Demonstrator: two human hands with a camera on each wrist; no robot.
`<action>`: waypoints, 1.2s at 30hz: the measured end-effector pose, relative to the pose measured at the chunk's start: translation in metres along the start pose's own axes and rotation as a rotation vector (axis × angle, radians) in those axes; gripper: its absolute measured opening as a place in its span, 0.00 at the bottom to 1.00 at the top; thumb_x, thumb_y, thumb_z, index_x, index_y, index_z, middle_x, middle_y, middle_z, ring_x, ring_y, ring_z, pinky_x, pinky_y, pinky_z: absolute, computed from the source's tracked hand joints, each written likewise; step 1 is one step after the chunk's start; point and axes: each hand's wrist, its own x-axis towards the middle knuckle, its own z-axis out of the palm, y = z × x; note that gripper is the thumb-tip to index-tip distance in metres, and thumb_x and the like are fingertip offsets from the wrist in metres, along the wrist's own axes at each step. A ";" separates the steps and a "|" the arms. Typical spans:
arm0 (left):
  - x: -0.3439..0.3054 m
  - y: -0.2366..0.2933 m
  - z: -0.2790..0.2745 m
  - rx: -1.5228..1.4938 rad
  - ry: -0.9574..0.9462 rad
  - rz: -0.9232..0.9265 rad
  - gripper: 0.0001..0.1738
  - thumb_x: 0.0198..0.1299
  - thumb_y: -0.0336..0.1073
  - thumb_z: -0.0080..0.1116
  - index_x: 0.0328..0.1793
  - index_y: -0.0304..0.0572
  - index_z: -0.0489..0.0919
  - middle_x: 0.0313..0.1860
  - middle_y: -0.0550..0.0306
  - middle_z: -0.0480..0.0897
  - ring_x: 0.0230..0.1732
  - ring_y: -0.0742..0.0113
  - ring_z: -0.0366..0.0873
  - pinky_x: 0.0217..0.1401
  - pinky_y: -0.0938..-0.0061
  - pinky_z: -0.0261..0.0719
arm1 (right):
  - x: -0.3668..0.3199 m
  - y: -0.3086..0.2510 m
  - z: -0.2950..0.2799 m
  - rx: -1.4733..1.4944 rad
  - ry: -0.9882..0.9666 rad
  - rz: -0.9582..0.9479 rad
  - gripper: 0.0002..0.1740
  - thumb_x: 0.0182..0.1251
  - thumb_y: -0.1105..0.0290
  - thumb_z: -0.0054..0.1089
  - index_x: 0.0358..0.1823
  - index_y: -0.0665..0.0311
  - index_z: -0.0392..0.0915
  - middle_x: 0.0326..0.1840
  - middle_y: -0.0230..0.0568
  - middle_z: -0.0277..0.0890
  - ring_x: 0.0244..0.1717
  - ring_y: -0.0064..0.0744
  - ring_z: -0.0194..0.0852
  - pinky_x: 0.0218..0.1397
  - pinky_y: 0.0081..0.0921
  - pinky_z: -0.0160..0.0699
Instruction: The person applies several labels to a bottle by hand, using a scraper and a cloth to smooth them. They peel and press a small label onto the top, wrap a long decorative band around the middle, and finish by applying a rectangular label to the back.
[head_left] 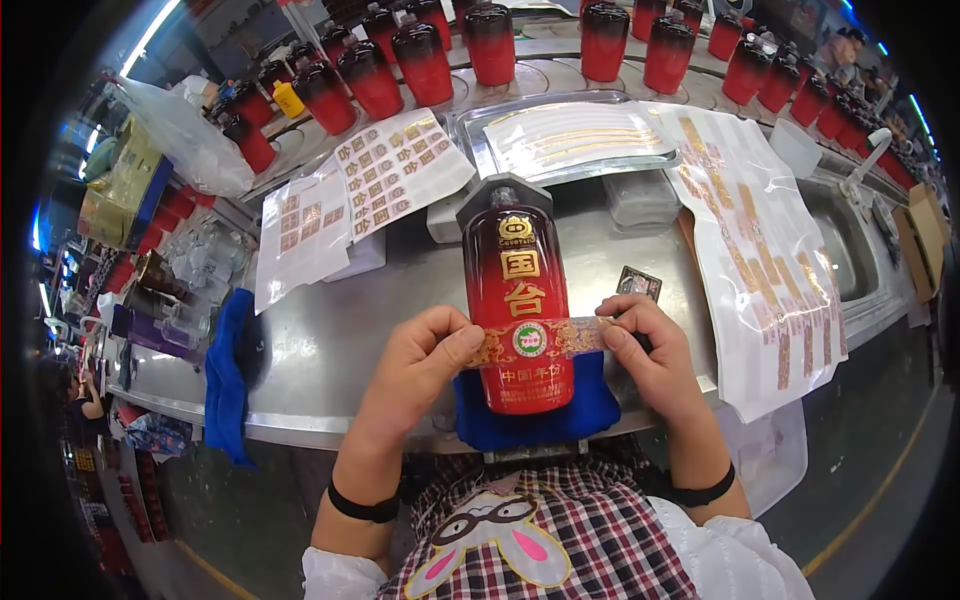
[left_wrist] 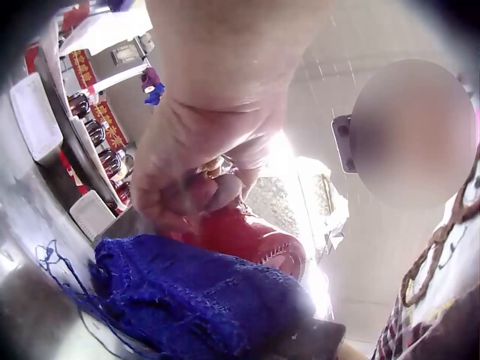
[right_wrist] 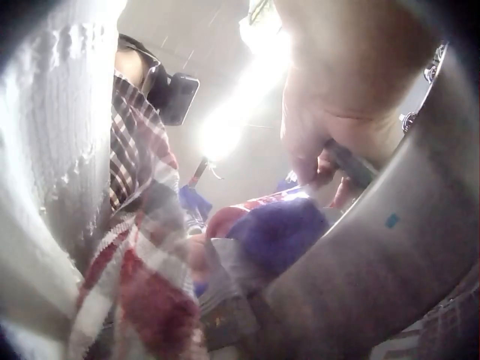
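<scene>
A red-to-black bottle (head_left: pixel 515 270) with gold characters lies face up on a folded blue cloth (head_left: pixel 590 400). Across its lower front stretches a patterned, see-through label strip (head_left: pixel 580 337) with a round green and white emblem. My left hand (head_left: pixel 425 350) pinches the strip's left end between thumb and forefinger. At the other end, my right hand (head_left: pixel 650 350) pinches the strip the same way. A dark narrow object (right_wrist: pixel 351 163) shows against the right palm in the right wrist view. Seen from the left wrist, the left hand (left_wrist: pixel 210 157) covers part of the bottle.
Sheets of gold labels (head_left: pixel 400 170) lie behind the bottle, with a long label sheet (head_left: pixel 755 260) at right. Several red-black bottles (head_left: pixel 420 65) line the conveyor behind. A small dark card (head_left: pixel 638 283) sits near the right hand; a blue towel (head_left: pixel 228 375) hangs over the left edge.
</scene>
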 end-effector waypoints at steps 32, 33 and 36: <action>0.001 -0.005 -0.002 0.081 0.013 0.068 0.11 0.70 0.37 0.58 0.38 0.38 0.75 0.34 0.64 0.79 0.37 0.80 0.75 0.44 0.80 0.77 | -0.005 -0.031 0.025 -0.462 -0.124 -0.413 0.29 0.57 0.70 0.71 0.64 0.55 0.79 0.66 0.54 0.66 0.65 0.54 0.66 0.68 0.44 0.68; 0.001 -0.006 -0.002 0.065 0.009 0.069 0.11 0.70 0.38 0.58 0.38 0.38 0.75 0.34 0.64 0.78 0.37 0.80 0.75 0.45 0.80 0.77 | -0.005 -0.031 0.025 -0.465 -0.123 -0.412 0.29 0.57 0.70 0.71 0.63 0.55 0.79 0.66 0.54 0.66 0.65 0.54 0.66 0.68 0.44 0.69; 0.002 -0.008 -0.002 0.008 -0.006 0.071 0.12 0.70 0.39 0.59 0.38 0.38 0.75 0.34 0.64 0.78 0.37 0.79 0.75 0.45 0.80 0.77 | -0.005 -0.031 0.026 -0.464 -0.121 -0.412 0.29 0.57 0.71 0.72 0.63 0.56 0.80 0.65 0.53 0.67 0.64 0.53 0.67 0.67 0.43 0.69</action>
